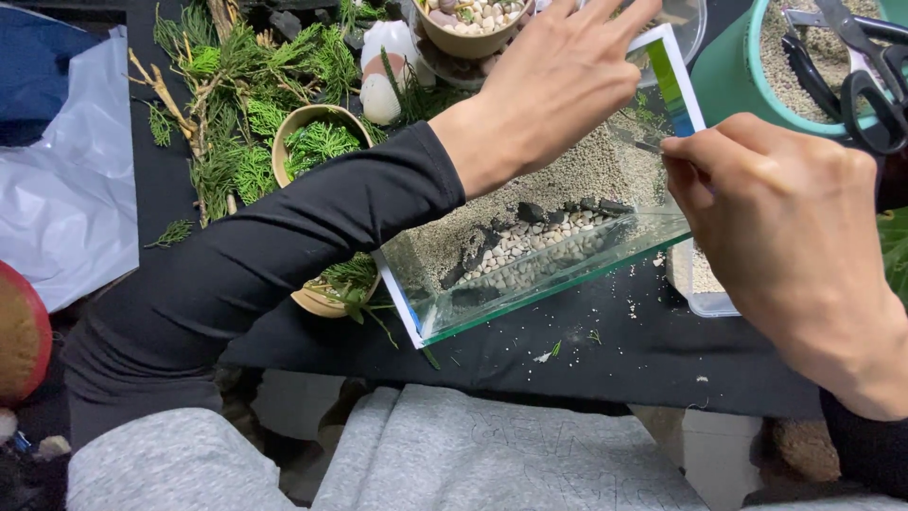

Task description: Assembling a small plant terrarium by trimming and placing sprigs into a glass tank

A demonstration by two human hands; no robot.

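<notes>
A small glass tank [530, 284] with white-edged corners sits on the black cloth in front of me. It holds fine sand [586, 170] banked toward the far side, pale pebbles [530, 248] and a few black stones [534, 212]. My left hand [553, 80] reaches across the tank with its fingers spread over the far rim and holds nothing. My right hand [776, 218] is at the tank's right corner. Its thumb and fingers pinch a thin dark tool [645, 146], whose tip points into the sand.
A green bucket [728, 76] of sand with black scissors [865, 66] stands at the far right. A bowl of pebbles [468, 24], wooden bowls of green sprigs [317, 142], loose conifer branches [227, 85], a white sheet [66, 189] and a small clear tub [700, 289] surround the tank.
</notes>
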